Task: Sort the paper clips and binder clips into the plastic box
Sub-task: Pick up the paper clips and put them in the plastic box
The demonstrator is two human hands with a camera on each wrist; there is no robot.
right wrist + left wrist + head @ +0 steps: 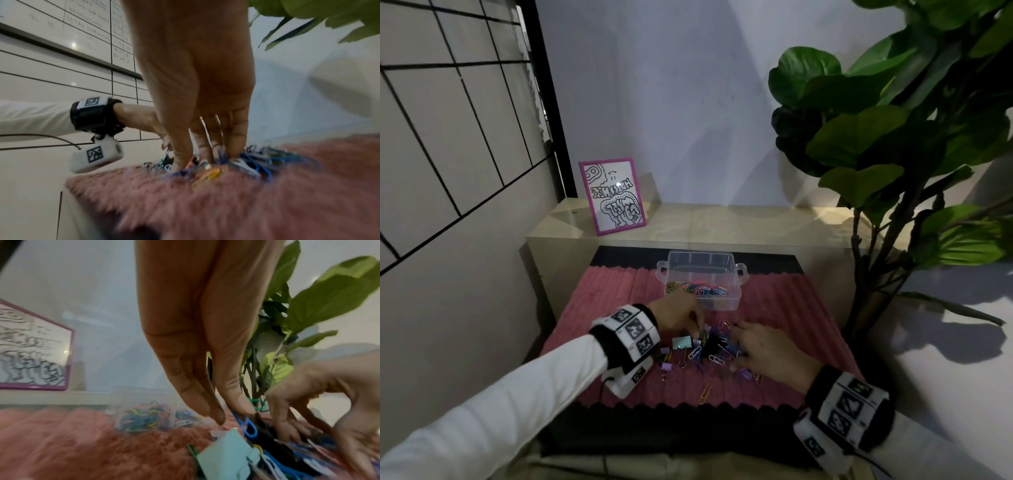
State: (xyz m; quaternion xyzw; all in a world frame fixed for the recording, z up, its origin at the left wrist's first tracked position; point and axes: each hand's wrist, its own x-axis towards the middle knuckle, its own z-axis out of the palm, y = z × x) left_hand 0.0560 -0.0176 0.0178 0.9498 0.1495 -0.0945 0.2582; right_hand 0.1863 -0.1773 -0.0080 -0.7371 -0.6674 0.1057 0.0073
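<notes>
My mat [599,308] lies on the low surface straight ahead of me. On it, at 12 o'clock and farthest from me, stands the plastic box [702,279], with paper clips [700,287] inside its near part. Nearer to me, at the mat's middle, lies the pile of clips [703,346]. My left hand [678,317] is over the pile's 10 o'clock edge, my right hand [774,349] on its 3 o'clock side. 1 loose paper clip [705,393] lies at 6 o'clock from the pile. Behind the mat runs a ledge [722,219], with a framed picture [613,196] at 11 o'clock. A plant [893,137] stands at 2 o'clock.
</notes>
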